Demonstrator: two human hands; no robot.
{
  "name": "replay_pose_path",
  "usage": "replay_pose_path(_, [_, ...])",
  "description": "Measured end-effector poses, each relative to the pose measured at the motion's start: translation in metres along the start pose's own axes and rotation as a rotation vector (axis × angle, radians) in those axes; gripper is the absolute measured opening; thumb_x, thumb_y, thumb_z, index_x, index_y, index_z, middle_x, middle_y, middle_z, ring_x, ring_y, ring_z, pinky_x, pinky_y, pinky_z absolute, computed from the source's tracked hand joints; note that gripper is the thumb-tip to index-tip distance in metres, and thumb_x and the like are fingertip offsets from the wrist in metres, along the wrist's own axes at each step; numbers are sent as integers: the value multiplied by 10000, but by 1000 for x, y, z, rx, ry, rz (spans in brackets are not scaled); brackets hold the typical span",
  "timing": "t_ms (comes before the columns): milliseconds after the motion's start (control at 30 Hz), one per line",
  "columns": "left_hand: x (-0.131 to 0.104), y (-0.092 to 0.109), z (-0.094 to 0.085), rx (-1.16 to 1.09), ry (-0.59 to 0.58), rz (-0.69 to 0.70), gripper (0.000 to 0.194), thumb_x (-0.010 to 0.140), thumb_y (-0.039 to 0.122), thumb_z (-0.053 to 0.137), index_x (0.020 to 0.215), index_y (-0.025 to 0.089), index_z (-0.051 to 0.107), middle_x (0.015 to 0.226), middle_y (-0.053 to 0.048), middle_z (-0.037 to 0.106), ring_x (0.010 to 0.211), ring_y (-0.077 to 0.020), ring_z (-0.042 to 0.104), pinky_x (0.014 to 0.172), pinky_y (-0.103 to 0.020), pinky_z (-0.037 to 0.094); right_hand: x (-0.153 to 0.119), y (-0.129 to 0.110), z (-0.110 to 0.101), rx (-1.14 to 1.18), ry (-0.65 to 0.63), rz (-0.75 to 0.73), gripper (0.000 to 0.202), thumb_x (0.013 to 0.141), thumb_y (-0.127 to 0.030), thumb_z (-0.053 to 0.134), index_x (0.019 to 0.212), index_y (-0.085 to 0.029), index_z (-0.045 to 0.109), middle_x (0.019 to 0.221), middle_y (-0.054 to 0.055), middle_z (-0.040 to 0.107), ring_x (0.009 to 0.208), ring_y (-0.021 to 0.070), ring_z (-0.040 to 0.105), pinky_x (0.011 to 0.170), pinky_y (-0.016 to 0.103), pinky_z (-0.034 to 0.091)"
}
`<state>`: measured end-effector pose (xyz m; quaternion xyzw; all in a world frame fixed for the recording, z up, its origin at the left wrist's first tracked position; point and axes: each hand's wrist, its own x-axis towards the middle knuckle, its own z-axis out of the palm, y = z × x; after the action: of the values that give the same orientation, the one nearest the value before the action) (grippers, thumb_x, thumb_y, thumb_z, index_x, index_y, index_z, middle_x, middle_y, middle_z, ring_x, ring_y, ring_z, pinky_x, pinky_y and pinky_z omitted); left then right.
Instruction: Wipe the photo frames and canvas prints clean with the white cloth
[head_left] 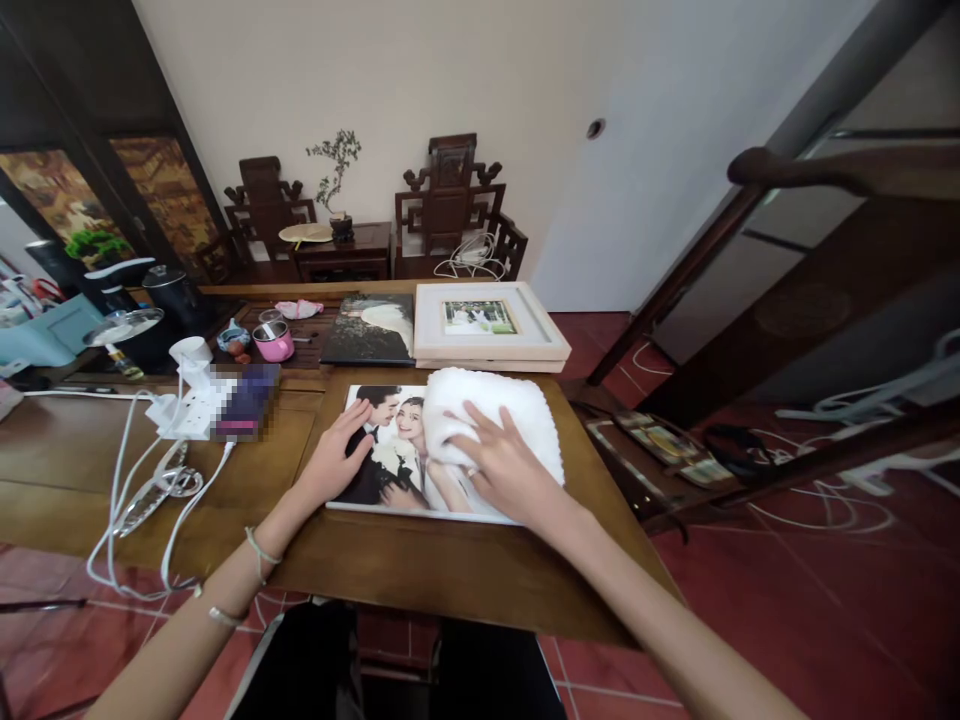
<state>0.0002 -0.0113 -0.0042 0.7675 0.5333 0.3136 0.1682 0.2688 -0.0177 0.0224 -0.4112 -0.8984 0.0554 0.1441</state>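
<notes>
A photo panel [397, 465] showing a couple lies flat on the wooden table [420, 570]. My left hand [337, 458] rests on the panel's left edge, fingers stretched out and nothing held. A white fluffy cloth [534, 420] covers the right part of the panel. On top of the cloth lies my right hand [501, 462], its fingers spread and pressing on the fabric without gripping it. The cloth hides the panel's upper right corner.
Behind the panel are a white framed picture [540, 325] and a dark photo panel [352, 335]. To the left lie a power strip [196, 405], white cables [169, 540], a pink cup [274, 345] and a blue box [52, 335]. A wooden chair [675, 310] stands at the right.
</notes>
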Motion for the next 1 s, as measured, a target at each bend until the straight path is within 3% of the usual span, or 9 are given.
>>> replay_pose_path(167, [0, -3, 2, -6, -7, 10, 508, 925, 366, 437, 1352, 99, 504, 1465, -143, 436, 1396, -230, 355, 1170, -436, 260, -33, -53, 8, 28, -3, -193, 489, 636, 33, 436, 1034, -169, 636, 1478, 141, 412, 1430, 350, 130, 1086, 701, 118])
replay_pose_path(267, [0, -5, 3, 2, -26, 15, 515, 938, 366, 409, 1368, 92, 482, 1479, -148, 414, 1406, -229, 336, 1175, -441, 247, -44, -69, 8, 63, -37, -256, 505, 607, 26, 429, 1024, -174, 632, 1500, 128, 382, 1434, 344, 110, 1092, 696, 99])
replay_pose_path(333, [-1, -6, 3, 6, -37, 21, 506, 945, 364, 397, 1382, 119, 466, 1493, -136, 396, 1413, -230, 320, 1175, -463, 241, -35, -66, 4, 97, -90, -222, 531, 601, 15, 433, 1052, -186, 627, 1493, 113, 399, 1434, 331, 140, 1100, 681, 103])
replay_pose_path(533, [-2, -11, 5, -4, -30, 24, 485, 961, 356, 363, 1387, 143, 457, 1496, -129, 394, 1416, -229, 310, 1174, -475, 239, 26, -36, -4, 37, -146, -31, 576, 623, 33, 434, 1128, -183, 606, 1499, 117, 388, 1427, 342, 180, 1060, 708, 176])
replay_pose_path(633, [-2, -13, 6, -3, -25, 19, 482, 968, 323, 317, 1391, 133, 449, 1499, -128, 391, 1417, -214, 310, 1178, -460, 237, 32, -39, -1, -5, -147, -45, 561, 613, 22, 447, 1110, -180, 611, 1523, 104, 344, 1432, 357, 141, 1053, 729, 142])
replay_pose_path(833, [-2, -14, 6, 0, -26, 27, 487, 952, 279, 315, 1380, 97, 458, 1490, -147, 399, 1414, -220, 317, 1180, -462, 230, -23, -71, 6, 59, -123, -213, 536, 600, -12, 441, 1071, -207, 604, 1545, 53, 308, 1446, 330, 53, 1085, 713, 41])
replay_pose_path(1000, [-2, -17, 8, -35, -16, 46, 472, 959, 258, 302, 1394, 151, 449, 1496, -112, 397, 1413, -217, 316, 1177, -483, 233, -56, -90, 11, 87, -100, -272, 504, 569, -8, 423, 993, -221, 594, 1572, 5, 231, 1450, 307, 35, 1108, 680, 5])
